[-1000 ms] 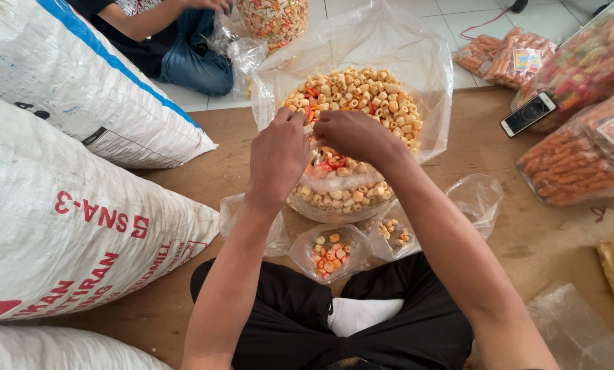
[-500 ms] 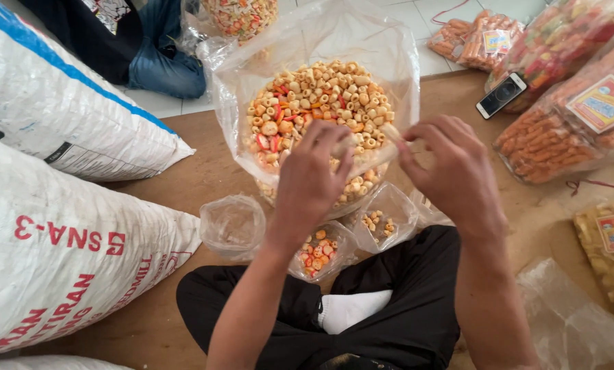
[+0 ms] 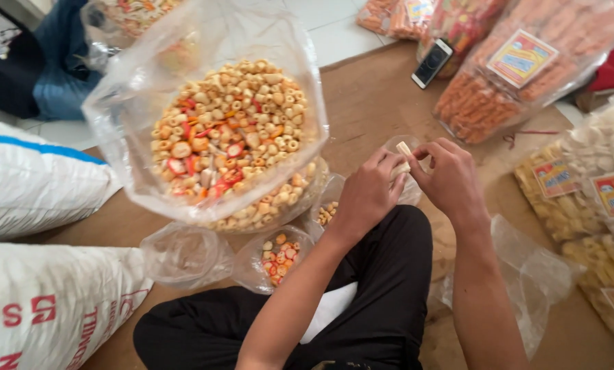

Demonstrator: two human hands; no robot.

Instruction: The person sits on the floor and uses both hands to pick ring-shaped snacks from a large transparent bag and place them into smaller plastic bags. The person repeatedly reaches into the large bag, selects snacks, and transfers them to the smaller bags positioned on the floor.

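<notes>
Left hand (image 3: 368,195) and right hand (image 3: 451,179) pinch a pale snack piece (image 3: 403,149) (perhaps bag-wrapped; blurred).

Brown floor mat (image 3: 368,103): big open snack bag (image 3: 204,89) upper left, phone (image 3: 433,63) top ctr, sacks (image 3: 32,185) left, orange snack packs (image 3: 512,75) upper right.

A single head-worn camera looks steeply down from above the seated person's lap, close in, tilted a little to the right. It faces forward over the crossed legs (image 3: 362,288) to the wooden floor board (image 3: 368,103), with the tiled floor (image 3: 334,31) at the top edge.
</notes>
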